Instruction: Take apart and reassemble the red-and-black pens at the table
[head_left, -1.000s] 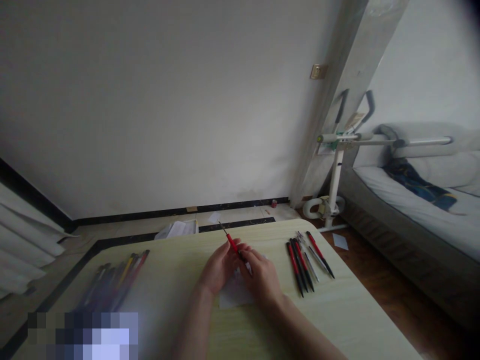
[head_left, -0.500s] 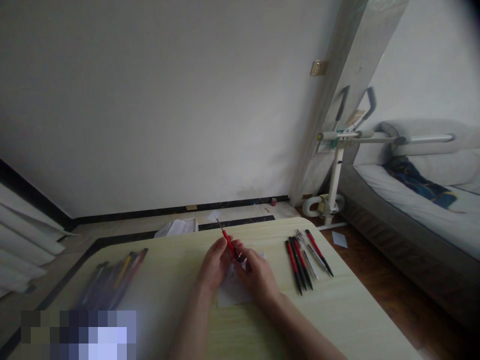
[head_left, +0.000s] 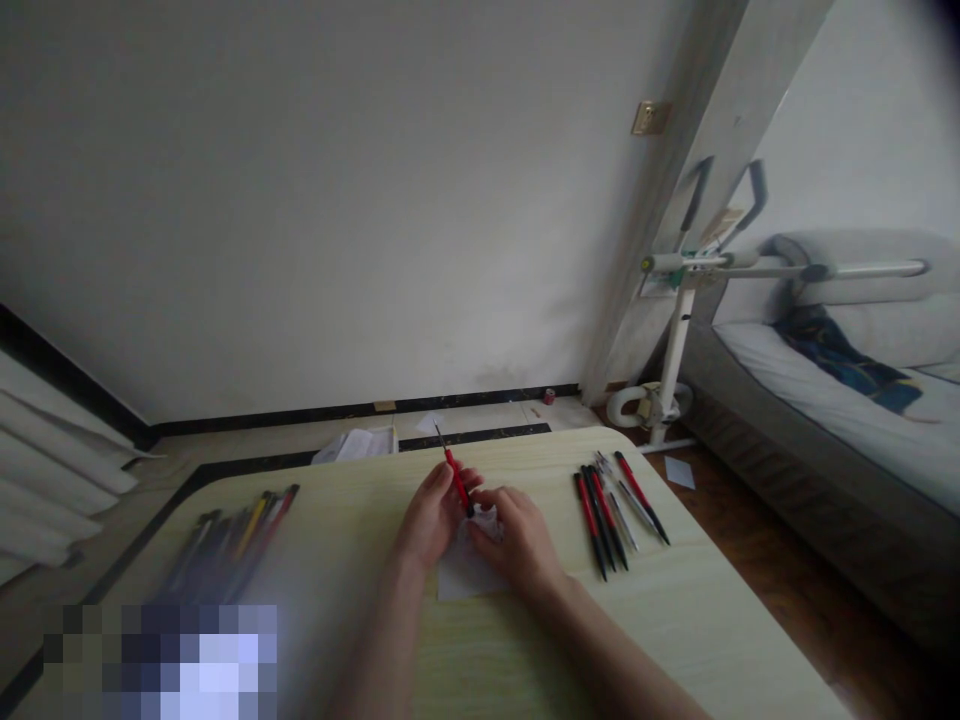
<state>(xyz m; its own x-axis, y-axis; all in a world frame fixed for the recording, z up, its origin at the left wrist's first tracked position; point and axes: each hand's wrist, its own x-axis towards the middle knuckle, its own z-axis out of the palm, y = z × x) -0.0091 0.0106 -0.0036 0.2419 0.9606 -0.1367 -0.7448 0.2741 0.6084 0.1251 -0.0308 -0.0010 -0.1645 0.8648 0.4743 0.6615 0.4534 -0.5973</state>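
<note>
A red pen (head_left: 454, 475) with a thin dark tip sticking out of its far end is pinched in my left hand (head_left: 431, 520), pointing up and away to the left. My right hand (head_left: 521, 535) is curled close to the pen's black near end; what its fingertips pinch is too small to tell. Under both hands lies a white sheet of paper (head_left: 465, 575), crumpled-looking at its upper part and partly hidden. On the right of the table, nearest my right hand, several red and black pens (head_left: 600, 520) lie side by side, with slim silvery pen parts (head_left: 624, 520) among them.
The pale wooden table (head_left: 345, 580) holds a blurred bundle of pens (head_left: 232, 545) at left, beside a pixelated patch. Beyond it stand a white wall (head_left: 337, 200), papers (head_left: 354, 446) on the floor, exercise equipment (head_left: 675, 340) and a grey sofa (head_left: 795, 430) at right.
The right fingers have shifted slightly off the pen's lower end, and more of its black end shows. The whole view has tilted a little.
</note>
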